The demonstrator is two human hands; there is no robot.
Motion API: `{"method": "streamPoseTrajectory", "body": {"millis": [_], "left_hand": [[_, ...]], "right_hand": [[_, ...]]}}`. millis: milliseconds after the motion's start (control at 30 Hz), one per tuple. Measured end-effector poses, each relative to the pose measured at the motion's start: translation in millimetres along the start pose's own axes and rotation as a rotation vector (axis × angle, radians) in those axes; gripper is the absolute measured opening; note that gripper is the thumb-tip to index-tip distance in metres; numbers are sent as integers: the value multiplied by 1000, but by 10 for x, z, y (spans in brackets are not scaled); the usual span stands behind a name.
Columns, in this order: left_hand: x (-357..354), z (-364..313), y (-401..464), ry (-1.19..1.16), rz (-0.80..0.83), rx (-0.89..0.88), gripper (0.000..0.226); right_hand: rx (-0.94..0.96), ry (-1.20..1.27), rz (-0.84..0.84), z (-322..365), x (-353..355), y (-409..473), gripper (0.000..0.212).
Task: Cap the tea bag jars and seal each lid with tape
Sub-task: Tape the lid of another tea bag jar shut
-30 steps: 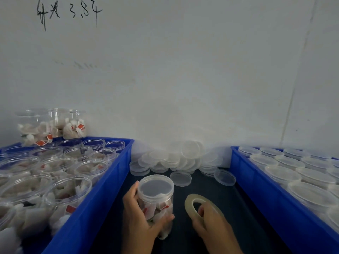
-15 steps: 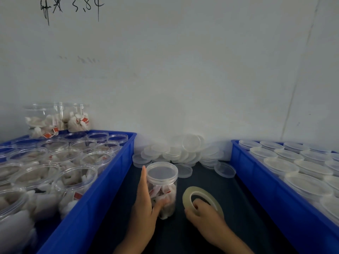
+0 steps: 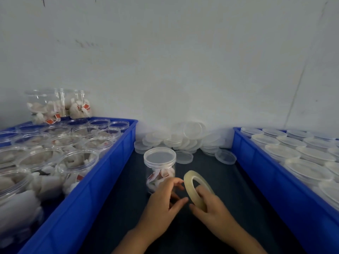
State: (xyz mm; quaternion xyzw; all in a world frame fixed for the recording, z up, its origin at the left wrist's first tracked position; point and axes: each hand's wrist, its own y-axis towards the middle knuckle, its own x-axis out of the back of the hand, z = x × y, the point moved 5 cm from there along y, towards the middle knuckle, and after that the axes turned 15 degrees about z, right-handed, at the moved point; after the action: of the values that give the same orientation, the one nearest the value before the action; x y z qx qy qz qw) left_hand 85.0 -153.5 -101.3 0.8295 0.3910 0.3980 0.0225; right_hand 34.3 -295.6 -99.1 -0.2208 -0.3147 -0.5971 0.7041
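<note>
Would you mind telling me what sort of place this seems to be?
Probably a small hand-packing station: a blue bin of open tea bag jars, a pile of loose lids by the wall, and a second bin of capped jars.

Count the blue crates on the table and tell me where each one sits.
2. One blue crate stands on the left, holding open jars; the other on the right, holding capped jars. Both run past the frame.

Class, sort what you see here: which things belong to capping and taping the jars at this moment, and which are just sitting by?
In use:
capped jar
tape roll
left hand
right hand

Sitting by:
loose lids
left crate of uncapped jars
right crate of lidded jars
jars by the wall
</note>
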Motion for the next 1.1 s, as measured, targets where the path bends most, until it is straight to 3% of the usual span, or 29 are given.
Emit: {"method": "streamPoseTrajectory", "body": {"millis": [233,867,1100], "left_hand": [[18,8,-34,-251,-111,20,19],[26,16,-14,-91,-184,49,11],[76,9,-44,-254,-204,39,12]], "right_hand": [[54,94,21,94,-83,12,9],[-1,-126,45,91,-190,48,11],[0,-104,18,91,-208,39,12]]}}
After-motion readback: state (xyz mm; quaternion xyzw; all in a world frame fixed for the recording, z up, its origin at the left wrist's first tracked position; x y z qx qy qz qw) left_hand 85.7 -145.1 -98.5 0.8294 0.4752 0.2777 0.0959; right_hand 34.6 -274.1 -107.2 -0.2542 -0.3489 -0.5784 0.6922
